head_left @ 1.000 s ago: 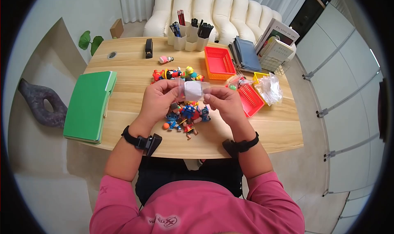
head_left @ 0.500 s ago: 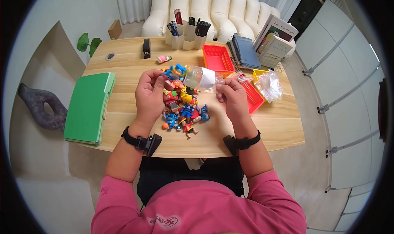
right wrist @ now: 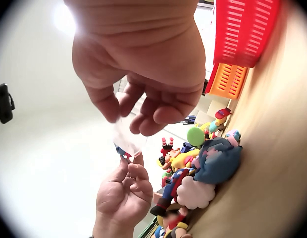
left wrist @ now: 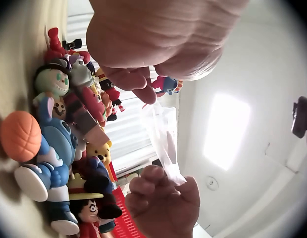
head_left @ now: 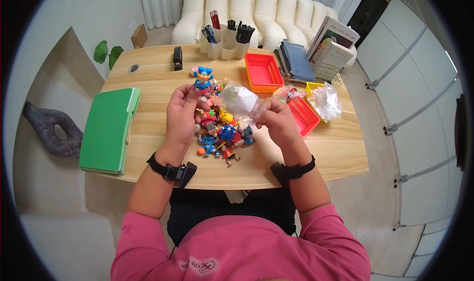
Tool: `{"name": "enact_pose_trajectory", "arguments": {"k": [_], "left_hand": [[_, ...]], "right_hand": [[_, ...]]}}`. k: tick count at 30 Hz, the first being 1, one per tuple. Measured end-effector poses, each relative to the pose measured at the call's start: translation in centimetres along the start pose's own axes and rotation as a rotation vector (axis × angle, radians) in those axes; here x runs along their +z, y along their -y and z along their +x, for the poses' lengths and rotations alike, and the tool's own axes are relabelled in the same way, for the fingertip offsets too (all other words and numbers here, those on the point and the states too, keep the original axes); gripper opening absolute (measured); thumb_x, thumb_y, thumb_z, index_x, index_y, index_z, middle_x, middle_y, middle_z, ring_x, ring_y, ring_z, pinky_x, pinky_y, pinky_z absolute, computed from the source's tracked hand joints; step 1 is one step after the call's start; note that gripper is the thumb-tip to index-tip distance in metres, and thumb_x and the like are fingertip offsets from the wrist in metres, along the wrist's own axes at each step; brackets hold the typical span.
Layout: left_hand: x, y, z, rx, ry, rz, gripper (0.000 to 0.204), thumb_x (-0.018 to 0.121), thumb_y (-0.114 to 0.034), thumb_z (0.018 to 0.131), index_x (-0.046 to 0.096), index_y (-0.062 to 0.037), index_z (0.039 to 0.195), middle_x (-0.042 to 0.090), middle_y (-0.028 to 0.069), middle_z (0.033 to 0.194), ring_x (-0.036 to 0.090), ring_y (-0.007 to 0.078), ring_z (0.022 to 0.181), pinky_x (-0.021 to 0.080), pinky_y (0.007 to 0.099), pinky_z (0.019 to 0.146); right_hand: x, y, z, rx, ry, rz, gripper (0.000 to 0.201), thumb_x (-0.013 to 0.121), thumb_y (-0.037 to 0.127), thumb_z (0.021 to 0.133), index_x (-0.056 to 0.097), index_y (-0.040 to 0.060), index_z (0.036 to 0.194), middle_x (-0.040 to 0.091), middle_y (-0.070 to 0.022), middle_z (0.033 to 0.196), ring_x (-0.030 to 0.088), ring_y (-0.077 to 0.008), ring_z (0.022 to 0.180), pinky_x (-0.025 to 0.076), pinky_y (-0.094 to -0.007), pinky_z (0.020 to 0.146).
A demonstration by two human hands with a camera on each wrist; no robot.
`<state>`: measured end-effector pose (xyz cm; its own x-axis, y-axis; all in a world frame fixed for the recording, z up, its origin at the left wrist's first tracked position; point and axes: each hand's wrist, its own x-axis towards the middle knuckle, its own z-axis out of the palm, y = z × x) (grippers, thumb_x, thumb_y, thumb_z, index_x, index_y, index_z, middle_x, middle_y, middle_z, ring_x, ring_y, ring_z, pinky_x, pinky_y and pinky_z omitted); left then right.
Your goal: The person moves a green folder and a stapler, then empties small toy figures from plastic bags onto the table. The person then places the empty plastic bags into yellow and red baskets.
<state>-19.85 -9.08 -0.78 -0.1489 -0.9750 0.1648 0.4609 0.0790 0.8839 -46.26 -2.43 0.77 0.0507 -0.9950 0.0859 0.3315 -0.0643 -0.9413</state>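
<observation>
Above the middle of the table, my left hand (head_left: 180, 114) pinches a blue toy figurine (head_left: 202, 79) with orange bands. My right hand (head_left: 277, 118) grips a corner of a clear plastic bag (head_left: 240, 99) that carries a white label. The bag spans the space between both hands, beside the figurine. Below them lies a heap of toy figurines, among them a blue one with an orange basketball (left wrist: 21, 136), a yellow bear (head_left: 226, 118) and a figure in a straw hat (left wrist: 86, 196). In the right wrist view the right fingers (right wrist: 166, 115) curl over the bag's end.
A red basket (head_left: 264, 70) stands behind, a second red basket (head_left: 302, 117) to the right, beside a yellow one with crumpled clear plastic (head_left: 326, 103). Green folders (head_left: 106, 130) lie at left. A black stapler (head_left: 177, 59), pen holders (head_left: 215, 50) and books (head_left: 333, 44) line the back.
The blue figurine has come into view out of the bag, held in my left hand, and now stands more upright. The right hand has drawn the bag away, then moved slightly back left.
</observation>
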Motion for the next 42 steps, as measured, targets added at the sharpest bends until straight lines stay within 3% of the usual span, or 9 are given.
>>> {"name": "enact_pose_trajectory", "arguments": {"k": [8, 10, 13, 23, 25, 30, 33, 38, 42], "left_hand": [[1.1, -1.2, -0.5, -0.235, 0.253, -0.309, 0.024, 0.066, -0.022, 0.107, 0.065, -0.0058, 0.125, 0.072, 0.0005, 0.106, 0.056, 0.0035, 0.077, 0.044, 0.0187, 0.064], [0.8, 0.4, 0.0, 0.048, 0.129, 0.223, 0.02, 0.069, -0.016, 0.104, 0.07, -0.0033, 0.119, 0.071, 0.0061, 0.122, 0.059, 0.0055, 0.085, 0.046, 0.0235, 0.067], [0.9, -0.5, -0.8, 0.169, 0.091, 0.801, 0.019, 0.073, -0.016, 0.101, 0.073, -0.0026, 0.115, 0.07, 0.0038, 0.115, 0.053, 0.0061, 0.081, 0.045, 0.0248, 0.069], [1.8, -0.9, -1.2, 0.396, 0.134, 0.429, 0.036, 0.073, -0.031, 0.103, 0.071, 0.0005, 0.121, 0.069, -0.0001, 0.095, 0.061, 0.0083, 0.082, 0.051, 0.0249, 0.076], [1.4, -1.3, -1.6, 0.051, 0.289, 0.302, 0.032, 0.068, -0.029, 0.107, 0.07, -0.0003, 0.12, 0.069, -0.0006, 0.09, 0.061, 0.0071, 0.082, 0.052, 0.0247, 0.076], [0.8, -1.2, -1.6, -0.031, 0.284, 0.282, 0.025, 0.066, -0.027, 0.108, 0.067, -0.0027, 0.113, 0.069, -0.0001, 0.093, 0.062, 0.0052, 0.082, 0.052, 0.0225, 0.073], [2.0, -0.1, -1.9, 0.026, 0.3, 0.282, 0.022, 0.066, -0.028, 0.107, 0.064, -0.0062, 0.109, 0.068, -0.0017, 0.089, 0.059, 0.0026, 0.071, 0.046, 0.0185, 0.06], [2.1, -1.2, -1.9, 0.09, 0.17, 0.358, 0.029, 0.064, -0.034, 0.108, 0.063, -0.0066, 0.118, 0.061, -0.004, 0.072, 0.052, 0.0005, 0.061, 0.039, 0.016, 0.055], [1.8, -1.0, -1.5, 0.107, 0.173, 0.36, 0.034, 0.061, -0.037, 0.109, 0.063, -0.0054, 0.12, 0.062, -0.0034, 0.071, 0.052, 0.0006, 0.06, 0.04, 0.0163, 0.055]], "right_hand": [[-0.1, -0.2, 0.3, -0.011, -0.225, -0.261, 0.011, 0.074, 0.007, 0.086, 0.064, 0.0068, 0.081, 0.069, -0.0021, 0.081, 0.059, -0.0074, 0.067, 0.047, -0.0232, 0.061], [-0.7, 0.2, 0.5, -0.159, -0.453, -0.039, 0.007, 0.069, 0.005, 0.088, 0.064, 0.0057, 0.084, 0.07, -0.0045, 0.083, 0.06, -0.0087, 0.065, 0.05, -0.0249, 0.061], [-0.8, 0.9, 0.7, -0.291, -0.46, 0.17, 0.006, 0.063, 0.001, 0.089, 0.063, 0.0046, 0.085, 0.069, -0.007, 0.086, 0.061, -0.011, 0.064, 0.053, -0.0272, 0.062], [0.9, -0.5, -0.5, -0.035, 0.177, 0.057, 0.01, 0.065, -0.006, 0.087, 0.06, 0.0029, 0.086, 0.072, -0.0112, 0.096, 0.072, -0.0188, 0.085, 0.061, -0.0351, 0.07], [1.7, -0.2, -0.9, 0.074, 0.288, 0.093, 0.012, 0.067, -0.007, 0.086, 0.06, 0.0028, 0.088, 0.072, -0.0107, 0.1, 0.073, -0.0197, 0.086, 0.064, -0.0372, 0.075], [1.0, -1.1, -0.4, 0.124, 0.245, 0.055, 0.016, 0.072, -0.006, 0.088, 0.062, 0.0022, 0.098, 0.071, -0.0102, 0.101, 0.072, -0.0176, 0.08, 0.064, -0.0367, 0.075], [2.5, 0.1, -0.8, 0.14, 0.246, 0.093, 0.032, 0.077, 0.006, 0.095, 0.067, -0.0019, 0.124, 0.073, -0.0105, 0.094, 0.072, -0.0162, 0.079, 0.061, -0.032, 0.07], [0.4, 1.8, -0.9, 0.107, -0.019, -0.02, 0.023, 0.075, 0.008, 0.095, 0.075, -0.0026, 0.115, 0.076, -0.0097, 0.094, 0.074, -0.0163, 0.081, 0.061, -0.0296, 0.066], [-4.6, 8.3, -2.0, -0.442, -0.61, -0.295, 0.018, 0.07, 0.005, 0.098, 0.075, -0.0026, 0.114, 0.077, -0.0088, 0.1, 0.073, -0.0146, 0.086, 0.059, -0.0285, 0.076]]}}
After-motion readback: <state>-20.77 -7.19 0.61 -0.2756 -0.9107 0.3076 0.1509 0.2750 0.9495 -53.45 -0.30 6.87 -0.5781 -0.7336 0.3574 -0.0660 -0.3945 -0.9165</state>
